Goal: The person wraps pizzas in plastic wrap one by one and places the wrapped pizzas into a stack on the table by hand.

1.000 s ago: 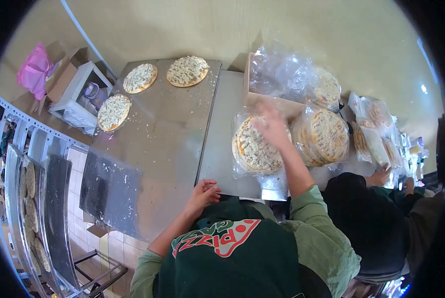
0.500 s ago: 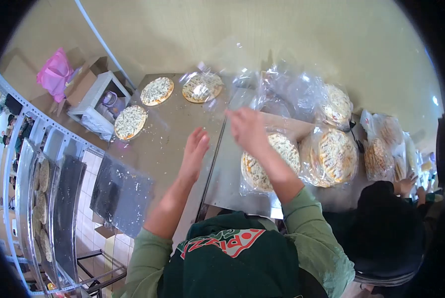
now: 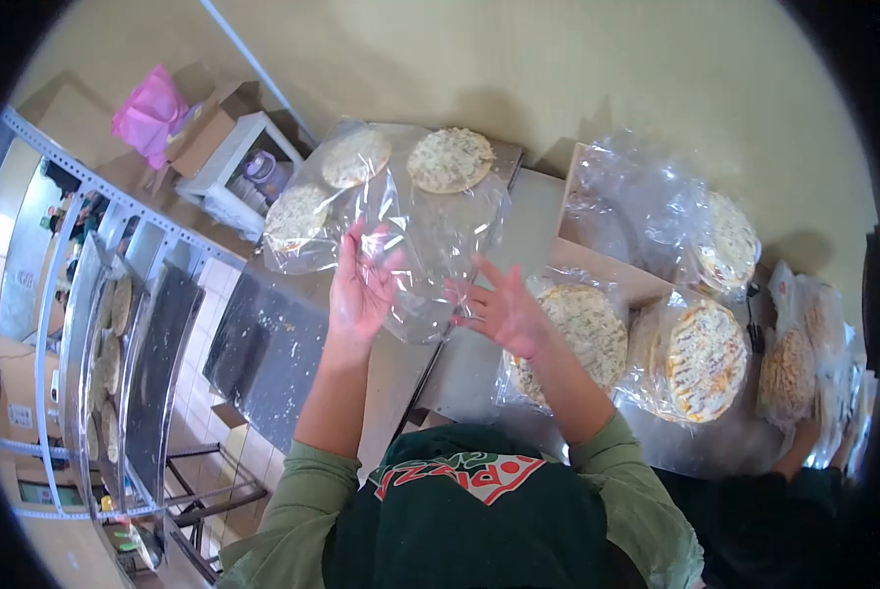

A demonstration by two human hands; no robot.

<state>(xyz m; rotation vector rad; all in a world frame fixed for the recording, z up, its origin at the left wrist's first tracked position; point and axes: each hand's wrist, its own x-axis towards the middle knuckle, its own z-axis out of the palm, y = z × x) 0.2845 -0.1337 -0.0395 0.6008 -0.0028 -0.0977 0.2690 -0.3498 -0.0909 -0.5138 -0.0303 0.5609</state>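
Observation:
A clear plastic bag (image 3: 430,280) is spread wide in front of me, over part of the table and the pizzas at the back left. My left hand (image 3: 361,294) is at its near edge, palm up and fingers apart, some of them seen through the film. My right hand (image 3: 506,312) has its fingers spread beside the bag's right edge; the tips seem to touch the film. Through the plastic I see two cheese-topped pizzas, one at the left (image 3: 297,218) and one behind it (image 3: 356,159). Another pizza (image 3: 450,160) lies at the back.
Bagged pizzas (image 3: 582,339) and a bagged stack (image 3: 703,358) lie to my right. Behind them, a cardboard box (image 3: 616,270) holds clear bags. A rack with trays (image 3: 155,363) stands at the left. At the far right, a co-worker's arm (image 3: 801,447) reaches toward bagged food.
The bag, blurred at the back before, is now spread out between my hands. My right hand has come down and opened. The view has shifted, moving the scene within the frame.

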